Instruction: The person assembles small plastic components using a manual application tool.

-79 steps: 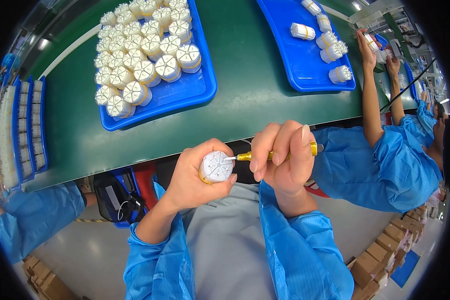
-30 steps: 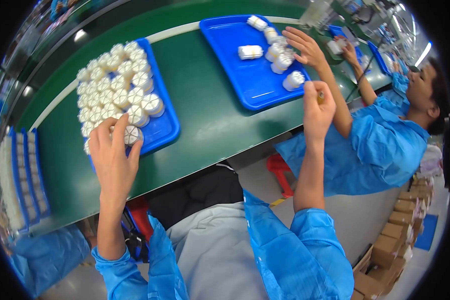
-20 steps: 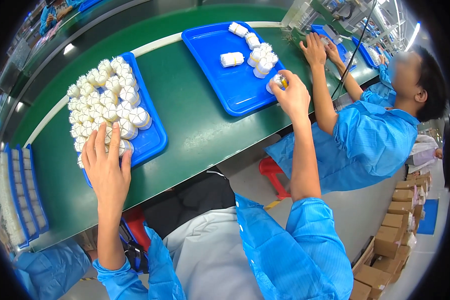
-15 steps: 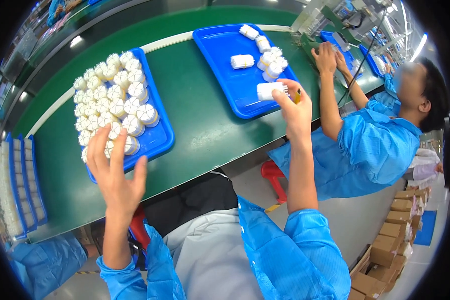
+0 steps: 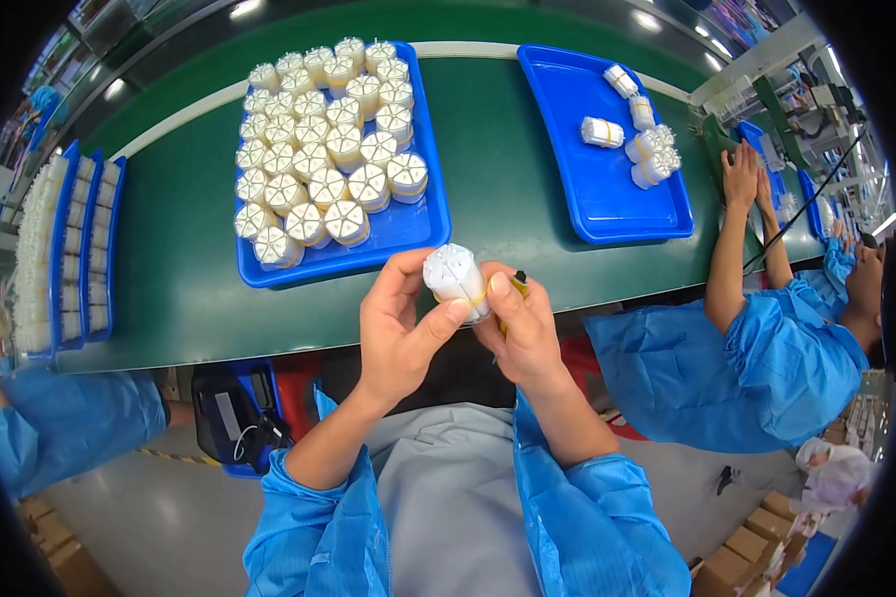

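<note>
In the head view, 2 bare hands meet at the center of the frame around a white, yellow-banded cylindrical bundle (image 5: pixel 452 271), its wedge-marked end up, its long axis tilted from upper left to lower right. The left hand (image 5: pixel 396 323) pinches its left side between thumb and fingers. The right hand (image 5: pixel 530 336), equally near, touches its lower right, curled fingers partly hidden around a yellow-handled tool (image 5: pixel 514 306). Beyond, similar bundles fill a blue tray (image 5: pixel 416 225) at upper left.
</note>
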A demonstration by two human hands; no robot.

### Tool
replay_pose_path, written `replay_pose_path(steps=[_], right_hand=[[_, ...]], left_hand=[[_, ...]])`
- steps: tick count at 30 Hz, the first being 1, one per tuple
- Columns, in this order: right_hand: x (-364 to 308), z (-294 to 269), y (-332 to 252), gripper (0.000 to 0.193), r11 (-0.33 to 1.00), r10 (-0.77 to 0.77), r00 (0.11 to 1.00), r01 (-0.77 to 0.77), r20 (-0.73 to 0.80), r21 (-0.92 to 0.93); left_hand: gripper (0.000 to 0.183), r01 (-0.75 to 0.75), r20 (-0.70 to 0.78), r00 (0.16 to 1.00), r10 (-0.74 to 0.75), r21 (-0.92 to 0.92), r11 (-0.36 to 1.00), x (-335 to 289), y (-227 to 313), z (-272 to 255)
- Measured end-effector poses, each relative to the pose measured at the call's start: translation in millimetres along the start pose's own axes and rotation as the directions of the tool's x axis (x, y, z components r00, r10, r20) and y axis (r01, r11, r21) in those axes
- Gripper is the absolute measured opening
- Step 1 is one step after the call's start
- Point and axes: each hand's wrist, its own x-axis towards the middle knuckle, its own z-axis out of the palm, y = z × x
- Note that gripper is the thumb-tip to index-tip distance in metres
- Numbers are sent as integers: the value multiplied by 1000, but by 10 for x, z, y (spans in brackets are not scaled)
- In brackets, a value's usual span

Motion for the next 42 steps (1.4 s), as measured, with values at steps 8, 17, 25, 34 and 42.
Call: replay_pose_path(steps=[8, 17, 25, 34, 42], right_hand=[[99, -148, -2, 26, 926, -186, 978, 143, -91, -348], [106, -205, -4, 24, 931, -157, 981, 109, -113, -347], [106, -197, 26, 23, 913, -195, 975, 142, -104, -381], [120, -221, 50, 24, 923, -157, 983, 111, -97, -370], [116, -186, 49, 22, 920, -201, 975, 153, -100, -360]], left_hand=[[41, 165, -35, 986, -166, -31, 986, -13, 178, -50], [41, -43, 49, 999, 17, 616, 786, -25, 343, -2], [50, -424, 329, 893, 306, 844, 328, -116, 352, 58], [48, -662, 420, 730, 540, 631, 404, -147, 140, -2], [50, -389, 283, 896, 343, 126, 913, -241, -24, 6]])
